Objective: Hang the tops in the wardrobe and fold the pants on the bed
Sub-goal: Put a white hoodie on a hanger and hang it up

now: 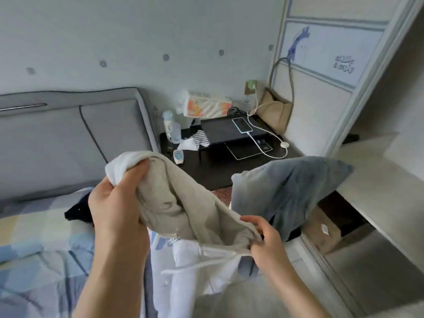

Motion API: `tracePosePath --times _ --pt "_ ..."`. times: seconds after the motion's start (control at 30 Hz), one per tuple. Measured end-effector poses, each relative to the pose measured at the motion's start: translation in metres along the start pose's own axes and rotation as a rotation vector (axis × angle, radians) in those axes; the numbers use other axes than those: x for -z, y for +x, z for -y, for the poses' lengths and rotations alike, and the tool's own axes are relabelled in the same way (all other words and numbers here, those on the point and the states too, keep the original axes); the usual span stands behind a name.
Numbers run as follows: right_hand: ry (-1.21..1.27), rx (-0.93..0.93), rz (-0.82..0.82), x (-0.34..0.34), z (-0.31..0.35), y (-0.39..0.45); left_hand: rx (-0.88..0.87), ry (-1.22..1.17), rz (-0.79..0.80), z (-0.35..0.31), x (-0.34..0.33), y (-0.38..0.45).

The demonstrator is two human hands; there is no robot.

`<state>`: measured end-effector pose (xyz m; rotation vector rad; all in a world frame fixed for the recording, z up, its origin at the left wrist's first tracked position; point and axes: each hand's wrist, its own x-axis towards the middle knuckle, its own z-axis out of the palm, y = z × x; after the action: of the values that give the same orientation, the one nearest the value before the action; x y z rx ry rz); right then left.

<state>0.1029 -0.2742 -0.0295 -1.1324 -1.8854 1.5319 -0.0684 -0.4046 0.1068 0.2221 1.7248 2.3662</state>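
Both hands grip a beige cotton garment with a white lining (181, 203), held up above the bed with the blue-and-yellow checked cover (39, 244). Left hand (114, 203) bunches its upper end, fingers curled round the cloth; right hand (263, 239) pinches the lower hem, where white drawstrings (197, 263) hang. Just beyond, a grey-blue denim piece (289, 189) lies by the wardrobe. Further back, a dark tabletop (206, 171) carries a charging phone (242, 125).

Garment (183, 203) between both hands' fingers (137, 171); bed (34, 249) left of them, nightstand (218, 171) beyond, wardrobe (378, 180) right.
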Motion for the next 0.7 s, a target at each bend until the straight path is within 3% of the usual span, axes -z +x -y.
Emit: tracePosePath --times 0.17,0.3,0.37,0.5,0.7 --pt "-0.518 -0.115 0.004 0.105 -0.038 -0.043 0.049 0.019 0.267 0.02 -0.084 -0.092" --pt "-0.416 0.191 -0.269 0.16 -0.023 -0.077 0.061 0.06 0.439 0.038 -0.138 -0.152" --pt "-0.443 0.246 -0.301 0.176 -0.015 -0.089 0.08 0.057 0.507 0.043 -0.159 -0.176" --pt "-0.775 -0.026 -0.337 0.212 -0.026 -0.108 0.095 0.057 0.63 0.056 -0.197 -0.214" --pt "-0.705 -0.15 -0.605 0.318 -0.036 -0.104 0.1 0.178 0.696 0.08 -0.229 -0.224"
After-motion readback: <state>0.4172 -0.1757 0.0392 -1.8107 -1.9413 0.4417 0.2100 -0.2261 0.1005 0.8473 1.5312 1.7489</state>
